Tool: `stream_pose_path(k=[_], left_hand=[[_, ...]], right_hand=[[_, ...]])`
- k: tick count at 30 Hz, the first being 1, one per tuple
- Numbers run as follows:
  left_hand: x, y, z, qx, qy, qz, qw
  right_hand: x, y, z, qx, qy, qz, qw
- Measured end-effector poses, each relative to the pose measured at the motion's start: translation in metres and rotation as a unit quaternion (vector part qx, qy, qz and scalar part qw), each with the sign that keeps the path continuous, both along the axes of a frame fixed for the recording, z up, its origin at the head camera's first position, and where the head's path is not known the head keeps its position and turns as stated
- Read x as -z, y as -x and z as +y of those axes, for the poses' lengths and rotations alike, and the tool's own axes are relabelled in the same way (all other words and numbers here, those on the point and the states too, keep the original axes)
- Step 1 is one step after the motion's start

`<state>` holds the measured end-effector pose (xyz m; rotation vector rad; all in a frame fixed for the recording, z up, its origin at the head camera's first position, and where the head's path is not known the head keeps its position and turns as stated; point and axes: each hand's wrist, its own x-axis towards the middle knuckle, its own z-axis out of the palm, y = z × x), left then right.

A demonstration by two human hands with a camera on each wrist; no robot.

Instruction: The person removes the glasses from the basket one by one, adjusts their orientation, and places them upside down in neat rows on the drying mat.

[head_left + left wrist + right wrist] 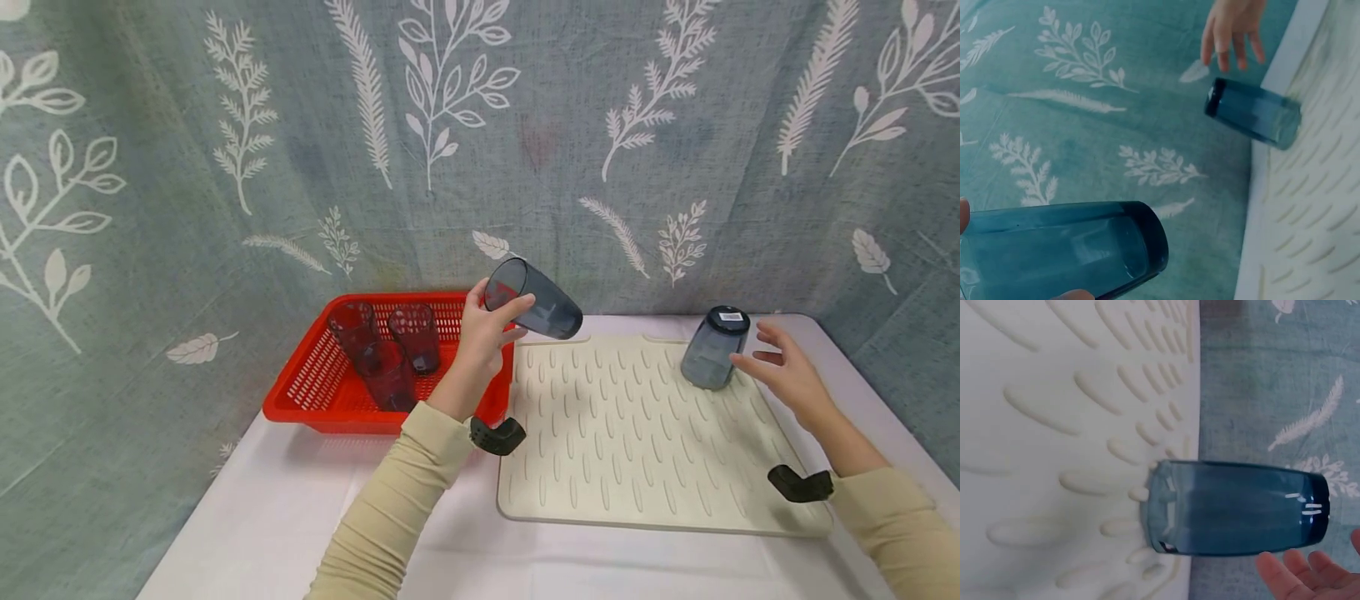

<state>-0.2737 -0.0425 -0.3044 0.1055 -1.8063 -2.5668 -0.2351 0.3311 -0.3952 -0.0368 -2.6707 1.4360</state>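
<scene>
1) Glass (553,308) tilted mid-air in left hand (480,343), thumb and fingers round it
2) Right hand (791,377) empty, fingers loosely spread, just beside upside-down glass (712,354) on mat (622,450)
3) Red basket (330,416) holds three glasses (386,379)

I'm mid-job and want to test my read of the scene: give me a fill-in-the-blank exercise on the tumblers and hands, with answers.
1. The red basket contains ____ tumblers.
2. A tilted tumbler is held in the air by the ____ hand.
3. Beside the right hand, another tumbler stands upside ____ on the cream mat.

Missing words: three; left; down.
</scene>
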Motion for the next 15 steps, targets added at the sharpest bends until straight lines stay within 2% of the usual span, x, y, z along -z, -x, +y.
stream_pose_path(k=[3,7,10,14,15], left_hand=[[0.008,-0.002,0.004,0.006,-0.021,-0.005,0.9997],[0.018,-0.004,0.009,0.018,-0.042,-0.012,0.9989],[0.025,-0.005,0.014,0.024,-0.049,-0.017,0.9983],[0.033,-0.007,0.02,0.034,-0.065,-0.023,0.9971],[0.035,-0.007,0.021,0.037,-0.071,-0.023,0.9965]], right_hand=[[0.023,0.014,0.011,0.012,-0.002,-0.003,1.0],[0.072,0.044,0.039,0.024,-0.001,0.011,1.0],[0.052,0.03,0.019,0.015,0.016,0.015,1.0],[0.001,-0.004,-0.022,0.017,0.035,0.006,0.999],[0.001,-0.004,-0.023,0.02,0.036,0.01,0.999]])
